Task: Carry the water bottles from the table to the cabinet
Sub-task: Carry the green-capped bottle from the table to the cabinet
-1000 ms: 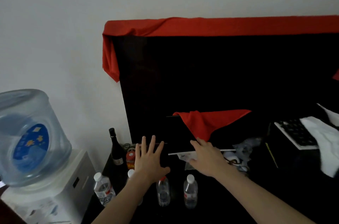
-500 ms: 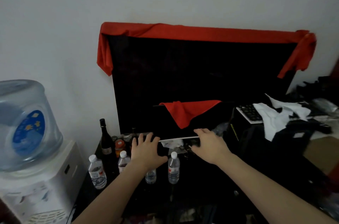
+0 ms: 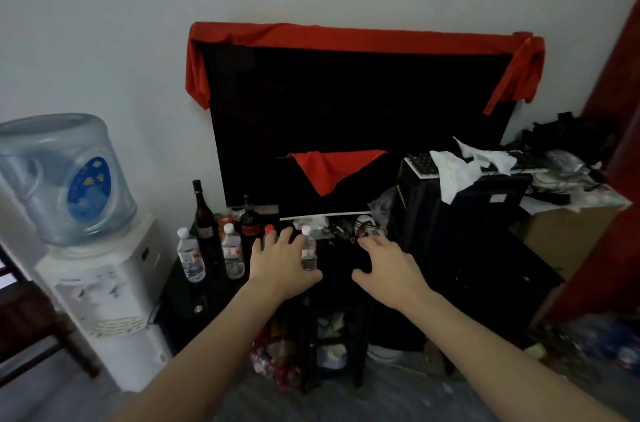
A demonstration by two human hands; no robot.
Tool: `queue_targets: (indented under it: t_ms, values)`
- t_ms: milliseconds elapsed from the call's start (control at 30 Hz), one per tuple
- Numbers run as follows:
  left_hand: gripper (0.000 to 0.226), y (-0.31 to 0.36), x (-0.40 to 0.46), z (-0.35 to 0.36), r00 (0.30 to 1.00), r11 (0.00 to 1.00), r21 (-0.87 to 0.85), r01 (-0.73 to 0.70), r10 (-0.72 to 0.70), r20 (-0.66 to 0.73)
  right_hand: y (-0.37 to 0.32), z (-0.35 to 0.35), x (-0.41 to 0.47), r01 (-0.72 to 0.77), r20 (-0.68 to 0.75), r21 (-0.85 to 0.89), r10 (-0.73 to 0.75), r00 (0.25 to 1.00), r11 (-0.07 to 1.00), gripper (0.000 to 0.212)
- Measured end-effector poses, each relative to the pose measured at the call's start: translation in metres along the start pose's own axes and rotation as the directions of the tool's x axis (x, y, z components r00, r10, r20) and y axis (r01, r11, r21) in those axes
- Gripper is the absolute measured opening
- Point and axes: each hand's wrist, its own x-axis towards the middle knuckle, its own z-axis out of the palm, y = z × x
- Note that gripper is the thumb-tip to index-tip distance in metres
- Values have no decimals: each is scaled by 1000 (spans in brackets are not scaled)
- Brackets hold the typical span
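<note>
both hands — left hand (image 3: pixel 278 264), right hand (image 3: pixel 388 266) — spread, holding nothing.

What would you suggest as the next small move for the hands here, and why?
Probably lower the left hand and close it around the white-capped bottle beside its fingers. Both hands hover open and hold nothing, and the right hand has no bottle near it.
</note>
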Motion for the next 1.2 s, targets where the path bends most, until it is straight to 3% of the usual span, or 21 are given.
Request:
queue_targets:
  t_ms: [367, 667, 800, 1200]
  values:
    - [86, -5, -125, -41, 1000, 1000, 22, 14, -15, 18, -42, -21, -114, -14, -10, 2, 14, 1000, 1000, 73]
    - [84, -29, -247, -31, 1000, 998, -65, -24, 25, 19, -91, -14, -211, -26, 48, -106, 31, 998, 994, 75]
    - [84, -47, -295, -36, 1000, 997, -74, 1, 0, 17, -116, -20, -244, -19, 47, -72, 22, 999, 997, 76]
    - [84, -29, -353, -47, 1000, 998, -69, -10, 12, 29, -122, -32, -326, -29, 33, -49, 30, 999, 998, 75]
